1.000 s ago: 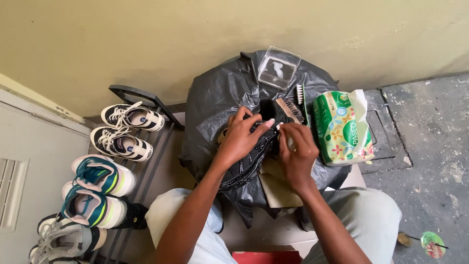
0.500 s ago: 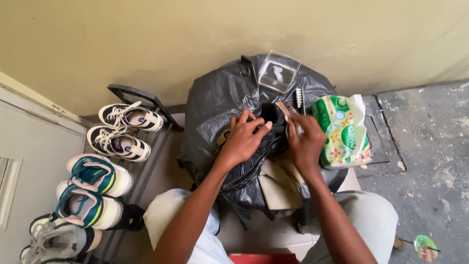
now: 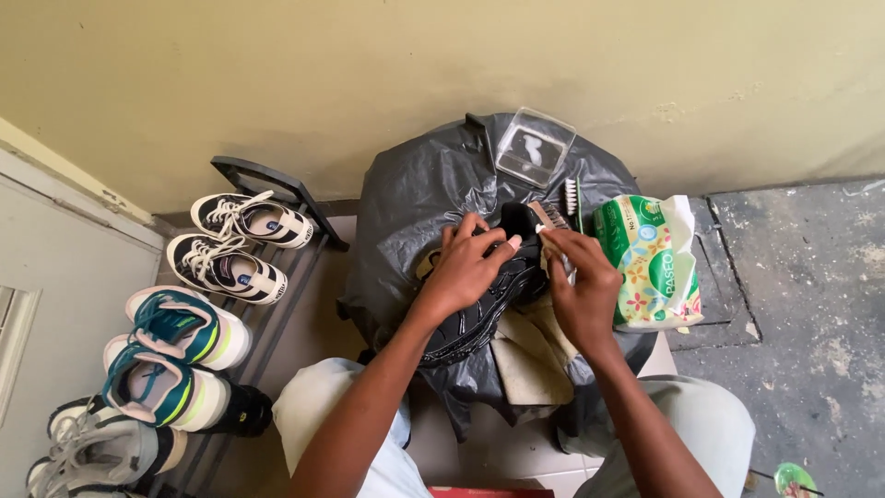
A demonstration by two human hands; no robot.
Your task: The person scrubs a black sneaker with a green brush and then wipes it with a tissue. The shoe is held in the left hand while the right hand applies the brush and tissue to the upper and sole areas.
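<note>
Left hand [image 3: 466, 267] grips one black shoe [image 3: 479, 314] at frame centre, on a surface draped in a black plastic bag [image 3: 406, 198]; right hand [image 3: 581, 286] closes around a small brush [image 3: 550, 221] against it. Right of them sits one green flowered tissue pack [image 3: 650, 263], above, one clear lid [image 3: 535, 148]. Six sneakers line the rack [image 3: 267, 314] at left, bare concrete floor [image 3: 811, 304] opens at right.

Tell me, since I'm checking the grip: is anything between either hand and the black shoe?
Nothing visible. The left hand rests directly on the glossy black shoe, which lies on the black plastic bag. The right hand presses a small pale brush against the shoe.
</note>
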